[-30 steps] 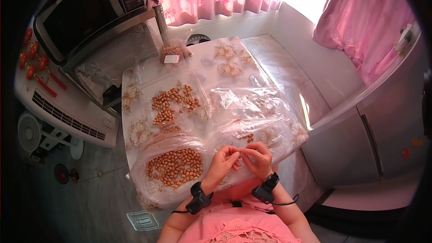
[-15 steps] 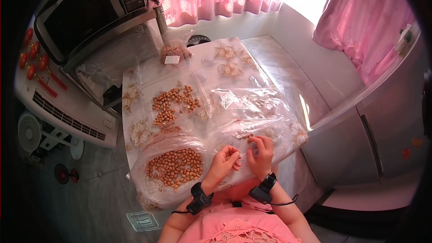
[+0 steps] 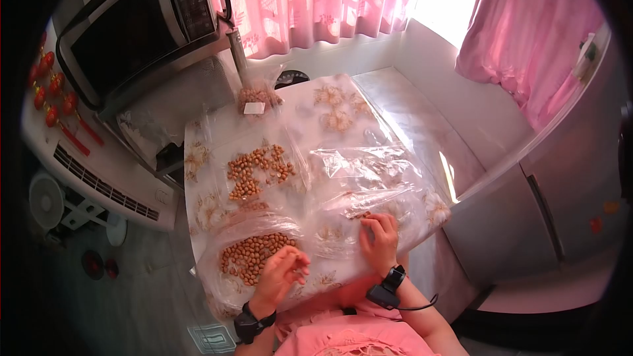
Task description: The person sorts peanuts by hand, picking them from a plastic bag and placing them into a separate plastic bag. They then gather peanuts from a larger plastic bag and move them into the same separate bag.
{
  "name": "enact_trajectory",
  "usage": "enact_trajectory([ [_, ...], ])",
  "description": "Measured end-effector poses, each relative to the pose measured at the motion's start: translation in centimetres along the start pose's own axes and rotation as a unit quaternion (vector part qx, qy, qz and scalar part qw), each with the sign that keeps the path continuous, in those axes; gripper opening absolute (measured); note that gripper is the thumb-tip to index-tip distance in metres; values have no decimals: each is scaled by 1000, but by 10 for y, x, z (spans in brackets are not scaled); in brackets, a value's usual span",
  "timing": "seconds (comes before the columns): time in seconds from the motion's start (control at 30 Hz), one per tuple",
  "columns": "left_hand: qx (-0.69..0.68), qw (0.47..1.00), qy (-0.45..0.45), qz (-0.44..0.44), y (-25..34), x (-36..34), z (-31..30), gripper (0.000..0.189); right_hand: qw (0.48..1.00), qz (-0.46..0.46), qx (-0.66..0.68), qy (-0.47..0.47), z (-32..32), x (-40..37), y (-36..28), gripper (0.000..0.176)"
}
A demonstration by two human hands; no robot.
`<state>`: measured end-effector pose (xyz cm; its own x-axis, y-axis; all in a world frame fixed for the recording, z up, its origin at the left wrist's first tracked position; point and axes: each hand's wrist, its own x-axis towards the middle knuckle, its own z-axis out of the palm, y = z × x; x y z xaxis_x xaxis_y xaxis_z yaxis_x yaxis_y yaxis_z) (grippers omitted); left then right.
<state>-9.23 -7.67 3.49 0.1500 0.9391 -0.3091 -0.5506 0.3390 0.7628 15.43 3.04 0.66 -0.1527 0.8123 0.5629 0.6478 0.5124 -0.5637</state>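
My left hand [image 3: 282,273] hovers at the right edge of an open clear plastic bag [image 3: 214,290] of small reddish-brown nuts [image 3: 247,260]. Its fingers are bent but apart, and no nut shows in them. On the right, my right hand [image 3: 380,244] is over the near edge of a second clear plastic bag [image 3: 412,201]. Its fingers are loosely curved, with a gap to the thumb. A few nuts [image 3: 359,214] lie in that bag just beyond the fingertips. Each wrist wears a black strapped device.
More nuts [image 3: 254,171] lie spread on clear plastic farther back on the flowered tablecloth [image 3: 339,95]. Behind them stands a bag of nuts with a white label [image 3: 254,108]. A microwave [image 3: 132,33] is at back left, and a grey fridge [image 3: 521,224] at right.
My left hand has moved left from beside my right hand to the bag of nuts, and its fingers have loosened. The right hand stays near the right bag. The view has tilted slightly.
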Motion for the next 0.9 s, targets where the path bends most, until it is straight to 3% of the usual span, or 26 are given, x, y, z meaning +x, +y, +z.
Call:
enact_trajectory([
  [0.2, -126, 980, 132, 77, -7, -19, -36, 26, 1000, 4, 10, -9, 0, -3, 0, 23],
  [0.5, -180, 964, 180, 73, -6, -15, -39, 26, 1000, 6, 21, -14, 0, -4, 1, 18],
  [0.73, -183, 966, 166, 74, -6, -19, -42, 29, 999, 5, 29, -16, 4, -7, 8, 18],
  [0.83, -150, 977, 131, 73, 2, -21, -32, 31, 1000, -11, 16, -5, 5, -6, 7, 19],
  [0.9, -85, 994, 53, 36, 10, -23, -12, 31, 1000, -13, 17, -5, 5, -5, 6, 20],
])
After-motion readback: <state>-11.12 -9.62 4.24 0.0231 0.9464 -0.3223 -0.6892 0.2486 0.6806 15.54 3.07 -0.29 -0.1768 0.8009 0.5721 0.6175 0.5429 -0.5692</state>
